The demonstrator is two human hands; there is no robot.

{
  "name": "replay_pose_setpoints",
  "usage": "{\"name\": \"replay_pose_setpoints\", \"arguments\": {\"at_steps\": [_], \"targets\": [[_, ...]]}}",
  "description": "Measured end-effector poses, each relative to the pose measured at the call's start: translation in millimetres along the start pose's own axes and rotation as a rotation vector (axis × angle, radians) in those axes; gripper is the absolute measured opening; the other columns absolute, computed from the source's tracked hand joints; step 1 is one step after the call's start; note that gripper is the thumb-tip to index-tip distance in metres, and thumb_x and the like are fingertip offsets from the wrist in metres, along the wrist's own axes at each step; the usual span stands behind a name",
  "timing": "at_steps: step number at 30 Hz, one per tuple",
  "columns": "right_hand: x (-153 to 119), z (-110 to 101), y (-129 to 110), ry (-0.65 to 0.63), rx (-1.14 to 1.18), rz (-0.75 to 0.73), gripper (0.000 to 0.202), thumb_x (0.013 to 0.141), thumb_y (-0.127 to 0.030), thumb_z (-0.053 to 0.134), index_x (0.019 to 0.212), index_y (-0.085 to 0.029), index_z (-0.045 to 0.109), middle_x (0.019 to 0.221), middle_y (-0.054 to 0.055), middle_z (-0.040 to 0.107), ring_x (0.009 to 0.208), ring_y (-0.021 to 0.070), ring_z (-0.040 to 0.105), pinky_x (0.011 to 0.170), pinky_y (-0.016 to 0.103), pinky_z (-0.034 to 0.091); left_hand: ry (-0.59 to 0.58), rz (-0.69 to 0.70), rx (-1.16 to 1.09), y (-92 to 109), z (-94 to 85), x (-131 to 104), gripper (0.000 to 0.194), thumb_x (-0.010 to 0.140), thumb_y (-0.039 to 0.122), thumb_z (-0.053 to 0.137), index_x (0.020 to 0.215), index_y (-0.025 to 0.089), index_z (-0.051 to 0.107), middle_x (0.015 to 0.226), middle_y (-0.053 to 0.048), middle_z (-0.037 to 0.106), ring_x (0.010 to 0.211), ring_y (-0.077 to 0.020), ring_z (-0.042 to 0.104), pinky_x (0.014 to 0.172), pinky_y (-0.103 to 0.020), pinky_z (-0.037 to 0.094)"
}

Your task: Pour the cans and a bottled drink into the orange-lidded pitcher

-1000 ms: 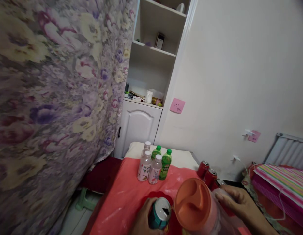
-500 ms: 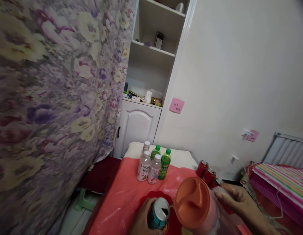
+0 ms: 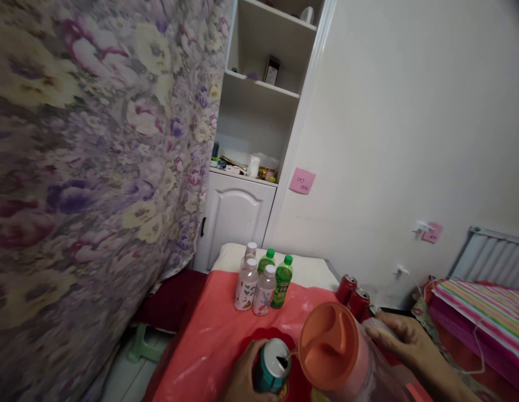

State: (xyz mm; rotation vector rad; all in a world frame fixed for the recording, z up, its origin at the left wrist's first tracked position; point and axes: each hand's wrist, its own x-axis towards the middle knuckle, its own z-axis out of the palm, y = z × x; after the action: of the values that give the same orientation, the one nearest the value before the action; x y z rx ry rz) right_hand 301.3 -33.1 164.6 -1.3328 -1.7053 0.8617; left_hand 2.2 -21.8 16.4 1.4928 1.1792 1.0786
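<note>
My left hand (image 3: 244,371) is wrapped around a teal drink can (image 3: 272,365) with its top opened, held above a red dish (image 3: 299,379). In my right hand (image 3: 399,335) is the handle of a clear pitcher (image 3: 379,374) with an orange lid (image 3: 328,346). The pitcher tilts toward the can, and a thin stream of liquid runs from its spout to the can's opening. Behind them stand several bottles: white-capped clear ones (image 3: 264,290) with printed labels and green ones (image 3: 281,282).
A coral cloth (image 3: 200,335) covers the table. Red cans (image 3: 346,288) stand near its right edge, beside the wall. A floral curtain (image 3: 95,167) hangs at left, and a white cabinet (image 3: 238,212) stands behind. A green stool (image 3: 142,343) is low at left.
Almost nothing differs. Both hands, the can and the tilted pitcher keep nearly the same places, with liquid still running between spout and can.
</note>
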Motion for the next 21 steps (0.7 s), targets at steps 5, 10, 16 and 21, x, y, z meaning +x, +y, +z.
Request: {"name": "replay_pose_setpoints", "arguments": {"at_steps": [5, 10, 16, 21], "targets": [[6.3, -6.7, 8.2, -0.042, -0.023, 0.002, 0.06, 0.075, -0.074, 0.064, 0.06, -0.025, 0.034, 0.061, -0.007, 0.025, 0.06, 0.0106, 0.02, 0.055, 0.03, 0.018, -0.003, 0.002, 0.008, 4.5, 1.7, -0.7, 0.069, 0.051, 0.02, 0.077, 0.116, 0.03, 0.059, 0.126, -0.004, 0.072, 0.125, -0.0321, 0.061, 0.111, -0.04, 0.045], [7.5, -8.5, 9.4, -0.044, -0.053, -0.004, 0.061, 0.074, -0.076, 0.063, 0.058, -0.025, 0.034, 0.06, -0.007, 0.025, 0.058, 0.0104, 0.02, 0.054, 0.03, 0.018, -0.017, 0.004, -0.009, 4.1, 1.6, -2.5, 0.07, 0.052, 0.017, 0.075, 0.12, 0.025, 0.058, 0.126, -0.006, 0.072, 0.124, -0.0315, 0.061, 0.11, -0.039, 0.045], [4.1, -5.3, 0.4, 0.03, -0.073, -0.018, 0.061, 0.074, -0.076, 0.064, 0.059, -0.025, 0.033, 0.062, -0.007, 0.025, 0.06, 0.0108, 0.022, 0.056, 0.03, 0.017, -0.018, 0.017, -0.026, -0.1, 1.4, -0.1, 0.071, 0.051, 0.023, 0.08, 0.119, 0.026, 0.059, 0.125, -0.007, 0.072, 0.122, -0.0323, 0.062, 0.108, -0.039, 0.045], [6.6, -8.1, 1.8, -0.02, -0.09, -0.013, 0.062, 0.073, -0.077, 0.062, 0.058, -0.024, 0.034, 0.06, -0.007, 0.025, 0.059, 0.0104, 0.022, 0.055, 0.03, 0.017, -0.009, 0.019, -0.015, 0.5, 1.6, -0.4, 0.072, 0.05, 0.022, 0.08, 0.118, 0.028, 0.06, 0.125, -0.006, 0.073, 0.122, -0.0325, 0.062, 0.108, -0.04, 0.046]]}}
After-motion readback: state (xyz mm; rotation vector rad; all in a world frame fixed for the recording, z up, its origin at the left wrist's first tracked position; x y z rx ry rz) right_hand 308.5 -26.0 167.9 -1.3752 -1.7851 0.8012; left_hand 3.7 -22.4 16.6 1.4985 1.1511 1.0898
